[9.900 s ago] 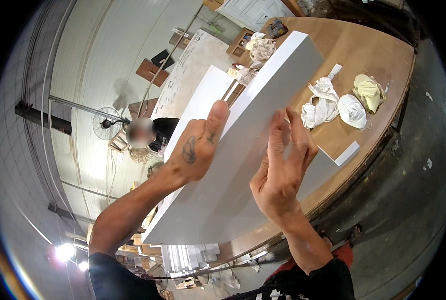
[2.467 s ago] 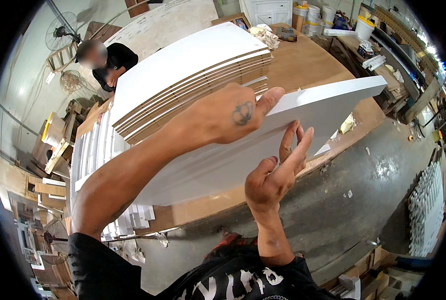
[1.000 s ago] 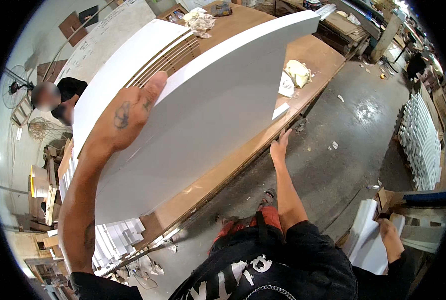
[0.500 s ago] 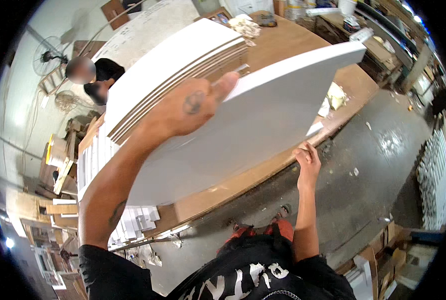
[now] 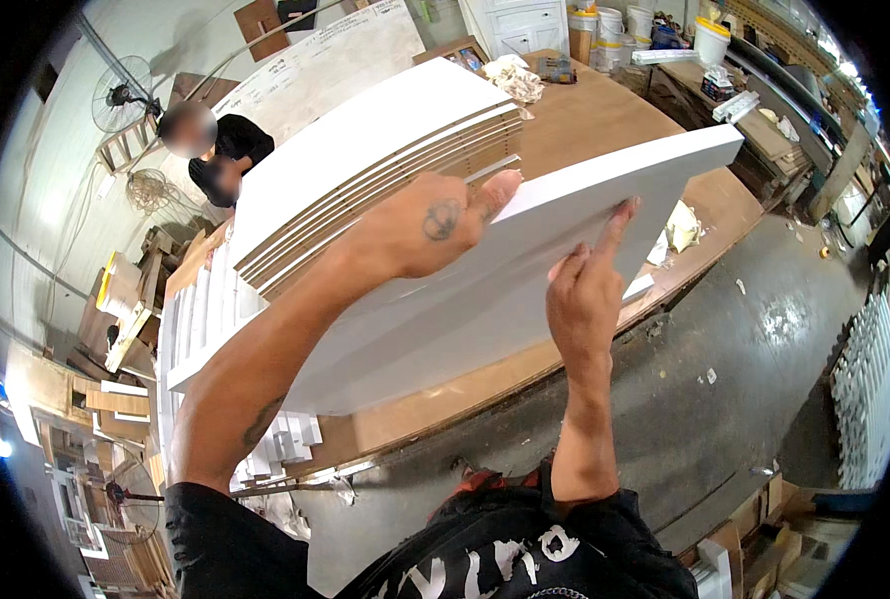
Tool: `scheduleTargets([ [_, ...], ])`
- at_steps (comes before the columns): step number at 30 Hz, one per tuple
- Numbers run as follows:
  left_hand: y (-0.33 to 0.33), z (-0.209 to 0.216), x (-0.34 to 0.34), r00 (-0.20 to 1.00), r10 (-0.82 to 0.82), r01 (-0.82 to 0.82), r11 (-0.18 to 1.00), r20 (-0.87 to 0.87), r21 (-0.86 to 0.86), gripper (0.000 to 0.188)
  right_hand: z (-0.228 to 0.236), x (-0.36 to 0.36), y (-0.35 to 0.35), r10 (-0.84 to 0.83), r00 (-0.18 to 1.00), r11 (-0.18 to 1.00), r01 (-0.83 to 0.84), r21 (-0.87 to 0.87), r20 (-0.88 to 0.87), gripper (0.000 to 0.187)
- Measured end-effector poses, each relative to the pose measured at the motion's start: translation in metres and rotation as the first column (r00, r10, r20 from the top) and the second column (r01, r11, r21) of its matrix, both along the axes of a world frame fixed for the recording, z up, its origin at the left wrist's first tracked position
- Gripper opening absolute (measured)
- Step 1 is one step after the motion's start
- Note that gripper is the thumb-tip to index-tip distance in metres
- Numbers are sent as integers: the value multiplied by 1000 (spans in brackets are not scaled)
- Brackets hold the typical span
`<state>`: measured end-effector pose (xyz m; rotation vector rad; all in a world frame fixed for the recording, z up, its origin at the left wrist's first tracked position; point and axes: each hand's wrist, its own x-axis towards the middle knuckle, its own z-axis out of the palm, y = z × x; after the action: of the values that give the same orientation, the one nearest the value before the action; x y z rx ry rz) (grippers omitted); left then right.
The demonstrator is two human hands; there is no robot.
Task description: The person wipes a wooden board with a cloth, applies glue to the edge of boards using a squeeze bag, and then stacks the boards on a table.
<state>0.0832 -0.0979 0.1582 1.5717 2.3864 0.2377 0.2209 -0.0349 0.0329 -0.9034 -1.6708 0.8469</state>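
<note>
A white panel (image 5: 435,324) stands on its long edge at the near side of the brown counter (image 5: 615,105), in front of a stack of white boards (image 5: 375,140); its broad face is turned to the near side and lies in shadow; the left hand (image 5: 430,228) is closed over the upper edge of the panel, with the thumb along this edge and the fingers hidden behind; the right hand (image 5: 585,299) is before the broad face, narrow, with the index finger stretched toward the panel and the other fingers bent; whether this fingertip touches the face, or whether the bent fingers keep some small thing, I cannot tell.

To the left of the stack lie white strips (image 5: 205,304); more white pieces (image 5: 280,441) are at the near left end of the counter; a crumpled pale cloth (image 5: 513,80) lies on the far side, and a yellowish cloth (image 5: 683,226) at the right, partly behind the panel; at the far left there is another person (image 5: 243,145) in a dark shirt, beside the stack.
</note>
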Motion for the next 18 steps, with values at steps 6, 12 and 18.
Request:
scheduleTargets([
  [6, -6, 5, 5, 994, -87, 88, 996, 63, -11, 85, 14, -10, -24, 23, 970, 992, 9, -129, 243, 72],
  [12, -9, 3, 2, 990, -112, 108, 993, 86, 47, 84, 9, -21, -53, 62, 964, 998, -63, -5, 258, 79],
  [18, -8, 5, 0, 979, -170, 169, 985, 109, 22, 83, 7, -25, -70, 145, 966, 989, -146, -11, 212, 77],
])
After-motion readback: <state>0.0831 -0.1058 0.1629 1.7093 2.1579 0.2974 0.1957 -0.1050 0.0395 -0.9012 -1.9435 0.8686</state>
